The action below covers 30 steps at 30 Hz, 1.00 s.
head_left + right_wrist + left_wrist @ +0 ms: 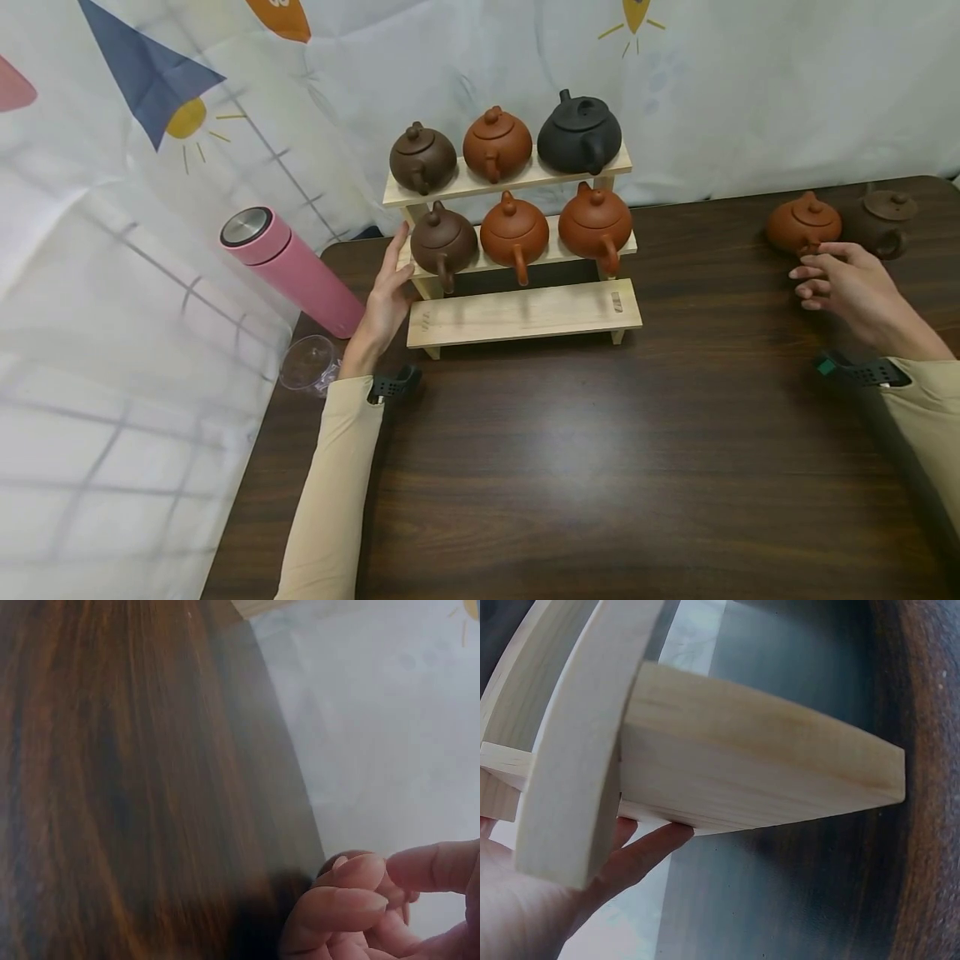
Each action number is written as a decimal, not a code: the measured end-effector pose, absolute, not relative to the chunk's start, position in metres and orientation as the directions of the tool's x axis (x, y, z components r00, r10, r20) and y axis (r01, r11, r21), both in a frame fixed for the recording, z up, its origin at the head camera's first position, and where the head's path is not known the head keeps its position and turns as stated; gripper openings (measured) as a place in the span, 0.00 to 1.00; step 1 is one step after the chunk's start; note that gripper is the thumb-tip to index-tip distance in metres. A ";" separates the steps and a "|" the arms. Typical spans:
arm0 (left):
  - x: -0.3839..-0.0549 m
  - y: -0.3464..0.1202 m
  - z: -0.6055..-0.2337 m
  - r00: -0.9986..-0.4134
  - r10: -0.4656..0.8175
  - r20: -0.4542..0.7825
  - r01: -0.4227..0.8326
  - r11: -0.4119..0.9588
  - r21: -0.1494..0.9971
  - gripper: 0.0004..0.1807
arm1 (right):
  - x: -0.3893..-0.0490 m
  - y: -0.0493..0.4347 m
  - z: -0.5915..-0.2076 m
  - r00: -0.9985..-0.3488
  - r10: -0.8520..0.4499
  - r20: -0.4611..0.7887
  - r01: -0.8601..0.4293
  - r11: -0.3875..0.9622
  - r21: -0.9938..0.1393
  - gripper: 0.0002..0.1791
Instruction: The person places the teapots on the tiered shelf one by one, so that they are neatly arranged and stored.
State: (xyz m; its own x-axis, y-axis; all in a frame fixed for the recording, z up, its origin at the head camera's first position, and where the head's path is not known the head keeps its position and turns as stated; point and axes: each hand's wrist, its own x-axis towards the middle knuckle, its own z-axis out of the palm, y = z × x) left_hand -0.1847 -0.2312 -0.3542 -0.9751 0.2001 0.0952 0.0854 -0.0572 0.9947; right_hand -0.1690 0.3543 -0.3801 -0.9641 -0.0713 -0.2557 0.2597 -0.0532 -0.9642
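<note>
My left hand (386, 304) rests along the left side of a stepped wooden rack (525, 315), its fingers fairly straight. In the left wrist view, fingertips touch the pale wood upright (727, 765). At the table's far right, my right hand (851, 287) pinches the handle of a reddish-brown teapot (802, 221) between thumb and curled fingers. The right wrist view shows that teapot mostly hidden behind the fingers (337, 907). Just to its right stands a dark brown teapot (888, 212).
On the rack's top tier sit a brown teapot (422, 158), a reddish one (497, 142) and a black one (579, 133). The middle tier bears a brown teapot (442, 237) and two reddish ones. A pink bottle (307, 271) and a clear plastic lid (307, 362) stand left.
</note>
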 end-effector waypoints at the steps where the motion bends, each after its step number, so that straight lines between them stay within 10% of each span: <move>1: -0.185 -0.231 -0.354 -0.975 0.199 0.096 0.086 -0.058 0.995 0.40 | -0.170 0.353 -0.380 -0.964 -0.070 -0.256 0.260 -0.059 -0.964 0.10; 30: -0.186 -0.232 -0.356 -0.976 0.198 0.088 0.075 -0.068 0.995 0.40 | -0.182 0.344 -0.390 -0.956 -0.089 -0.280 0.292 -0.364 -0.884 0.18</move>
State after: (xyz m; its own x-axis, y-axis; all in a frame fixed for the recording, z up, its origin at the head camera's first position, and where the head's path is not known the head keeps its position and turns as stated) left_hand -0.1864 -0.2318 -0.3557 -0.9762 0.1983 0.0876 0.0755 -0.0677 0.9948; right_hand -0.1820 0.3437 -0.3899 -0.9560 -0.0891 -0.2795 0.2925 -0.3636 -0.8845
